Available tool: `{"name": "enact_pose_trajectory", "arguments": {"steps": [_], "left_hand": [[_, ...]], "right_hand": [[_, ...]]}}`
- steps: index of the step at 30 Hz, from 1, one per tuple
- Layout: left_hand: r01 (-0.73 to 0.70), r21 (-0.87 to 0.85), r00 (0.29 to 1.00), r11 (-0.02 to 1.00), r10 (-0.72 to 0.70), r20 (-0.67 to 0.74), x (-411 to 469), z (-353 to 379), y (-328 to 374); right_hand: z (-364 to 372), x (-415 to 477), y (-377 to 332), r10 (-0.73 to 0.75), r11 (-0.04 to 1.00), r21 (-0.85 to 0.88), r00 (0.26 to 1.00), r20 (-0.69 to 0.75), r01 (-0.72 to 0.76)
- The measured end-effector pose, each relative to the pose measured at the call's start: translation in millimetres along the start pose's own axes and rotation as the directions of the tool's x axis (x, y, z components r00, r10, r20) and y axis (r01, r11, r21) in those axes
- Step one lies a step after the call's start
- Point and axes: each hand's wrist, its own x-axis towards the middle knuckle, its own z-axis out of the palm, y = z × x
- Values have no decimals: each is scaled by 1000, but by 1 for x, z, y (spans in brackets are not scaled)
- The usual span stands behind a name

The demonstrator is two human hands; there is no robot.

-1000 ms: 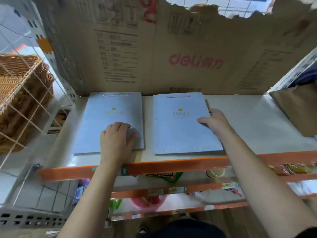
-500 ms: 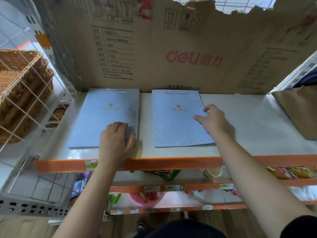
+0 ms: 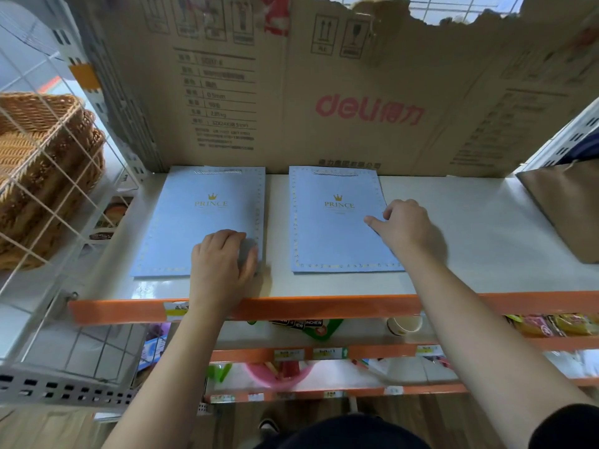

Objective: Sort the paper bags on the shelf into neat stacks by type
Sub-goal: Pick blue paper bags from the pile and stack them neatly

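Note:
Two flat pale-blue paper bags marked PRINCE lie side by side on the white shelf point(image 3: 470, 222). My left hand point(image 3: 223, 257) rests on the near right corner of the left blue bag point(image 3: 197, 218), fingers curled over its edge. My right hand point(image 3: 405, 228) touches the right edge of the right blue bag point(image 3: 330, 228), forefinger laid on the paper. Both bags have their rope handles toward the back. A brown paper bag point(image 3: 567, 205) stands at the shelf's far right, partly cut off by the frame.
A large brown cardboard sheet point(image 3: 356, 92) printed "deli" walls off the back of the shelf. Wicker baskets point(image 3: 42, 176) sit behind a white wire grid on the left. An orange shelf lip point(image 3: 291, 307) runs along the front; lower shelves hold snacks and small goods.
Both blue bags have slid back toward the cardboard and now lie straighter. My right hand has shifted along the right bag's edge; my left hand stays on the left bag's corner.

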Motion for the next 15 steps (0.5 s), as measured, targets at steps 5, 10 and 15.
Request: {"name": "enact_pose_trajectory", "arguments": {"steps": [5,10,15], "left_hand": [[-82,27,995,996,83,-50,6,-2,11],[-167,-19,986,986,168,19,27,5,54],[-326,-14,944,945,326,43,46,24,135]], "right_hand": [[-4,-12,13,-24,999,45,999,-35,25],[-13,-20,52,-51,962,259,988,-149,89],[-51,-27,115,-74,964,230,969,-235,130]]}}
